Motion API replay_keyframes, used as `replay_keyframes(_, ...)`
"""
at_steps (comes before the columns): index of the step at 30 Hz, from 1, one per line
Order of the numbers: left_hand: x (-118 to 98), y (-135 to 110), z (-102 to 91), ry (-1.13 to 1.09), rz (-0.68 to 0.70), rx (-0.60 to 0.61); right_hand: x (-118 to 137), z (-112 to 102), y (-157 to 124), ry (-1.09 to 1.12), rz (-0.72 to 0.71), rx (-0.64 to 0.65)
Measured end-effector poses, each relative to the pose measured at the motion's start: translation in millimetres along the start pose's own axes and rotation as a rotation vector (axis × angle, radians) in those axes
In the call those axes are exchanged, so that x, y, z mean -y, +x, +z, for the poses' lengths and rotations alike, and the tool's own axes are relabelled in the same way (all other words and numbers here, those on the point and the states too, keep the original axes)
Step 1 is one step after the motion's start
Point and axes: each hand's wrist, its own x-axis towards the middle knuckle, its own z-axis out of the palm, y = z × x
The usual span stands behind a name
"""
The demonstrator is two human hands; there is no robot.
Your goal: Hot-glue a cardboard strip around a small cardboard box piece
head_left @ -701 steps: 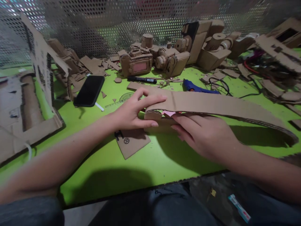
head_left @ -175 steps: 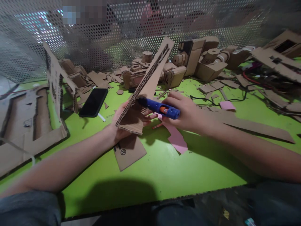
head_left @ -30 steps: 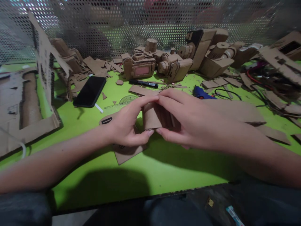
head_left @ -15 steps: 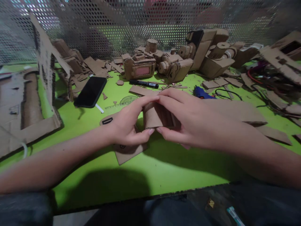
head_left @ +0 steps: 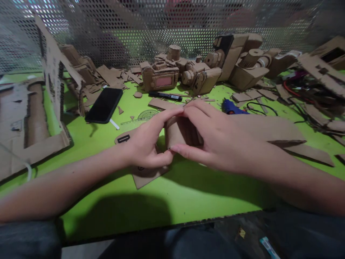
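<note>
Both my hands meet over the middle of the green table [head_left: 188, 190]. My left hand [head_left: 144, 142] pinches the left end of a folded cardboard strip [head_left: 175, 131], forefinger on top and thumb below. My right hand [head_left: 215, 138] wraps over the strip's right part, its fingertips touching those of the left hand. The long remainder of the strip [head_left: 272, 126] runs off to the right behind my right wrist. A flat cardboard scrap [head_left: 147, 176] lies under my left hand.
A black phone [head_left: 104, 105], a black marker [head_left: 165, 95] and a clear protractor [head_left: 145, 115] lie behind my hands. A blue glue gun [head_left: 231, 107] rests right of them. Cardboard models [head_left: 199, 66] line the perforated back wall. Cut cardboard sheets [head_left: 29, 122] stand left; cables [head_left: 304, 90] right.
Over the last second my right thumb has slid left along the strip's lower edge until it meets my left thumb. Earlier, my right hand held the glue gun against the cardboard.
</note>
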Motion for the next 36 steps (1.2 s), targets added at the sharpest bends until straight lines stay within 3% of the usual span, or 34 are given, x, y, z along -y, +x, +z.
replay_keyframes(8,1,2,1.6,0.009,-0.018,0.001,-7,-15,4,0.146,0.047,0.087)
replay_keyframes(11,2,3,2.4,-0.007,-0.02,0.01,-9,-25,6,0.15,0.042,0.035)
replay_keyframes(14,4,3,1.7,-0.023,-0.038,0.015,-9,-33,6,0.156,0.061,-0.109)
replay_keyframes(17,6,2,0.1,-0.029,-0.057,0.021,-6,-32,7,0.198,-0.025,-0.157)
replay_keyframes(21,8,0,-0.5,-0.03,-0.057,0.034,-4,-14,7,0.193,-0.174,-0.068)
replay_keyframes(26,8,1,1.2,-0.023,-0.058,-0.004,0,5,8,0.073,-0.157,-0.1)
replay_keyframes(34,10,2,0.8,-0.049,-0.076,0.018,-7,-32,1,0.105,-0.108,0.14)
replay_keyframes(36,9,4,-0.3,-0.033,-0.068,0.011,-9,-33,0,0.116,-0.084,0.151)
